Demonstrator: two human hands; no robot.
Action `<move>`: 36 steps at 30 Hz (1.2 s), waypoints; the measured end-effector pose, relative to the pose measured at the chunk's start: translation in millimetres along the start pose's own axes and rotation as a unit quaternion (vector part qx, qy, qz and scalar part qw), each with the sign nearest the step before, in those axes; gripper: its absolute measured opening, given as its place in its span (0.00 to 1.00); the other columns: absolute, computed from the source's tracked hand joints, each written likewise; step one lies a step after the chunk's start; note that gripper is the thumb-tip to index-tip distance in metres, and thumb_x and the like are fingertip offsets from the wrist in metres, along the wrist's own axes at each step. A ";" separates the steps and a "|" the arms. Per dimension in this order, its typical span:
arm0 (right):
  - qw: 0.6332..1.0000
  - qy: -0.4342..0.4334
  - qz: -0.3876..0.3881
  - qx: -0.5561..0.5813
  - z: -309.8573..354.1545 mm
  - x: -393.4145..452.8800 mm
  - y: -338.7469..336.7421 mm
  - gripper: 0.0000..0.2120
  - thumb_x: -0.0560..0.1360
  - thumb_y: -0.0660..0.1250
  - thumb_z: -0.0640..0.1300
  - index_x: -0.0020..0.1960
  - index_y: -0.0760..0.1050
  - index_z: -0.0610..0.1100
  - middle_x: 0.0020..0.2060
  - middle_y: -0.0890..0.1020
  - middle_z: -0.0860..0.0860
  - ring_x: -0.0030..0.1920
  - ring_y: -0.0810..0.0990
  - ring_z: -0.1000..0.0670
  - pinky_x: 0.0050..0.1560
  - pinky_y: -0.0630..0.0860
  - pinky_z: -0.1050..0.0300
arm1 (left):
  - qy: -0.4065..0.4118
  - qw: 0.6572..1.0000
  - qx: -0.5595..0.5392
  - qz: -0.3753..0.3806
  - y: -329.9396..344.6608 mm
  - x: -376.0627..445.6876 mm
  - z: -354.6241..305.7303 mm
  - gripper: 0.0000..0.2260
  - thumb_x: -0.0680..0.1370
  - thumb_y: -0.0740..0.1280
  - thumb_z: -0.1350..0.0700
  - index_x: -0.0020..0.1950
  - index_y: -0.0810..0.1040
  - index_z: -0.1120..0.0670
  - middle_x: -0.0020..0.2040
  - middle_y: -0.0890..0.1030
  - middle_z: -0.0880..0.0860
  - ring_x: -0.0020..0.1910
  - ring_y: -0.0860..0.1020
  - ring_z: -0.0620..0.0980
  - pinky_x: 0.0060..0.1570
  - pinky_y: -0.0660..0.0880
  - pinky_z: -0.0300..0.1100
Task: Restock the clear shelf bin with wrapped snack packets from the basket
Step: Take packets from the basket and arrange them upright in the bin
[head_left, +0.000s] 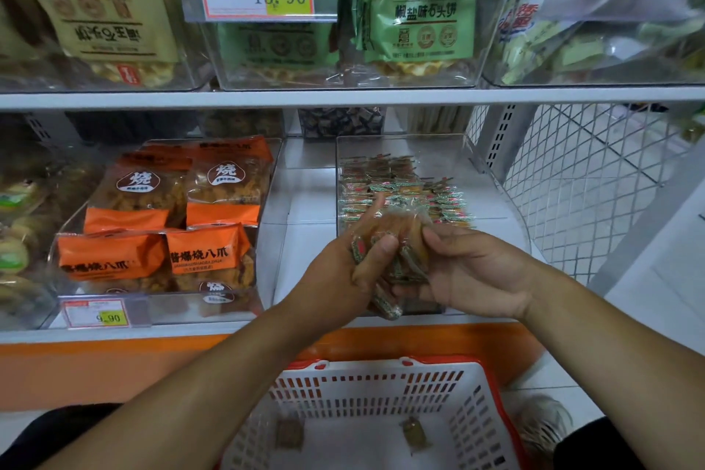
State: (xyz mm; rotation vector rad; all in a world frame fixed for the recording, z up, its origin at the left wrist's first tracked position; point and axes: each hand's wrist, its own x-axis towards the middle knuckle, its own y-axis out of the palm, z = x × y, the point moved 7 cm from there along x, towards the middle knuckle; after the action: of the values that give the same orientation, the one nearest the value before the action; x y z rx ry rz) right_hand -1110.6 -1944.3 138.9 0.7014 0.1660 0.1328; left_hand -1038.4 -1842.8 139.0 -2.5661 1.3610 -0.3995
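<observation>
With both my left hand (345, 271) and right hand (473, 271) gripping packets (396, 256), I'd lift over the bin (496, 179) wall, then release low.

- our left hand (345, 271) curls, thumb on top, gripping.
- our right hand (477, 271) cups opposite, fingers curled under.
- both forearms reach forward, converging.

basket (366, 389) before shelf bin (492, 179)
</observation>
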 end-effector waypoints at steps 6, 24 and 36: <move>0.994 -0.061 -0.074 -0.055 25.9 2.5 -19.8 0.30 0.72 0.70 0.36 0.74 0.69 0.38 0.61 0.80 0.39 0.63 0.78 0.37 0.68 0.72 0.35 | -0.106 0.980 -0.167 -0.036 7.0 6.3 8.0 0.29 0.69 0.67 0.29 0.69 0.73 0.33 0.58 0.85 0.45 0.57 0.84 0.47 0.53 0.83 0.53; 0.655 0.023 -0.402 -0.639 130.6 64.3 -149.2 0.36 0.72 0.74 0.35 0.77 0.64 0.46 0.71 0.72 0.43 0.65 0.75 0.41 0.59 0.77 0.52 | -0.256 0.902 -0.347 -0.006 34.7 50.1 32.5 0.09 0.78 0.73 0.54 0.54 0.80 0.57 0.33 0.85 0.48 0.33 0.85 0.48 0.38 0.83 0.44; 0.635 -0.007 -0.415 -0.652 121.1 98.5 -167.2 0.26 0.76 0.63 0.30 0.73 0.72 0.41 0.69 0.76 0.42 0.62 0.78 0.43 0.49 0.72 0.61 | -0.305 0.755 -0.580 -0.030 31.5 50.4 30.7 0.15 0.78 0.71 0.57 0.61 0.78 0.65 0.39 0.84 0.65 0.37 0.86 0.59 0.53 0.83 0.58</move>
State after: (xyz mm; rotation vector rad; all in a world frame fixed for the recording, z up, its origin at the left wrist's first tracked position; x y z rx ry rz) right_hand -979.5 -2129.6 110.6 -0.8955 0.3061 -0.6247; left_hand -1025.5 -1900.4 107.4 -3.0108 1.4375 1.6647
